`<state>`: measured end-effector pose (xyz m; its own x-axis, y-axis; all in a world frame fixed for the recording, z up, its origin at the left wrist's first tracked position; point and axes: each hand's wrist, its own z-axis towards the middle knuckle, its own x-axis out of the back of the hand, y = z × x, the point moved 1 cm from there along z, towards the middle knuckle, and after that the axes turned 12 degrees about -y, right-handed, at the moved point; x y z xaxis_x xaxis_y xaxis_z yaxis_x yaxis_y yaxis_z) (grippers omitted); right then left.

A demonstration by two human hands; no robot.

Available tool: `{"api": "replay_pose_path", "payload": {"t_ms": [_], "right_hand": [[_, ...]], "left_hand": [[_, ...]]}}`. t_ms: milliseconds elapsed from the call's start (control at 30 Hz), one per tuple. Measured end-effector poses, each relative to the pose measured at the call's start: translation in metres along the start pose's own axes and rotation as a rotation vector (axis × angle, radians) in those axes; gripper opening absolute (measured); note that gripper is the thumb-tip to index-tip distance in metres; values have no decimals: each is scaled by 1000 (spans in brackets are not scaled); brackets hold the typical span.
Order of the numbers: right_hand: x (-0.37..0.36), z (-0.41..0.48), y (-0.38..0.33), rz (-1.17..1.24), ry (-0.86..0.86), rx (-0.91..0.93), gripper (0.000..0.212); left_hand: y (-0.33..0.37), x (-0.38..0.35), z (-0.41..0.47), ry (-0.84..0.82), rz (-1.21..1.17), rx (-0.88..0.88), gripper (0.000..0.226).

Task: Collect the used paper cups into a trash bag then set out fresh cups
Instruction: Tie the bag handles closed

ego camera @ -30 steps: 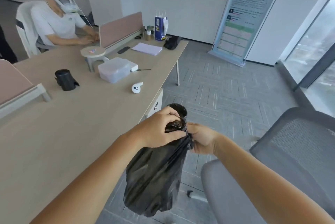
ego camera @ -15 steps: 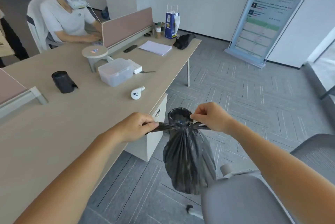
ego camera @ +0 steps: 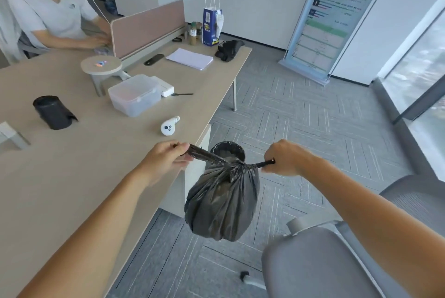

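Note:
A full black trash bag (ego camera: pixel 222 203) hangs in the air beside the desk's right edge, its neck gathered into a knot. My left hand (ego camera: pixel 166 158) grips one twisted end of the bag's top and pulls it left. My right hand (ego camera: pixel 284 158) grips the other end and pulls it right. Behind the knot on the floor stands a small bin (ego camera: pixel 227 150) lined in black. A roll of black trash bags (ego camera: pixel 51 112) lies on the desk at the left. No paper cups are visible.
The long beige desk (ego camera: pixel 60 177) carries a clear plastic box (ego camera: pixel 134 95), a white controller (ego camera: pixel 168 126), papers (ego camera: pixel 190 58) and a blue paper bag (ego camera: pixel 212 25). A person sits at the far left. A grey office chair (ego camera: pixel 325 261) stands at lower right.
My hands were together at the bag's neck; they have moved apart sideways, drawing the two ends tight into a knot. The view has also tilted up a little.

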<state>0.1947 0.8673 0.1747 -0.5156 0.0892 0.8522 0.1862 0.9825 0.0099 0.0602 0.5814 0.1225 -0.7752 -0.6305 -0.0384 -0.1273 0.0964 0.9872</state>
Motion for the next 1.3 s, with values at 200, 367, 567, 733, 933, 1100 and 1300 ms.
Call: {"api": "replay_pose_path", "payload": {"t_ms": [200,367,567,733,933,1100,1300], "right_hand": [[14,17,-31,487,157,156,32],[21,21,-50,678,210,202,27],[26,38,-6,1119,260,249,41],[12,71,59,1113,164,212,35],[-18,122,109,1153,-96,146,58],[-16,160,142,1350,-34,-12,80],[8,206,191,1460,264,-108,51]], "left_hand": [[-10,-35,29,-279,152,67,104],[-34,-81,61,-238,633,183,67],[-21,-109,111,-87,428,34,23],[-19,-120,176,-128,513,105,16],[-50,-150,268,-203,641,182,46],[-10,-179,303,-92,664,48,11],[-19,-162,361,-119,677,63,108]]}}
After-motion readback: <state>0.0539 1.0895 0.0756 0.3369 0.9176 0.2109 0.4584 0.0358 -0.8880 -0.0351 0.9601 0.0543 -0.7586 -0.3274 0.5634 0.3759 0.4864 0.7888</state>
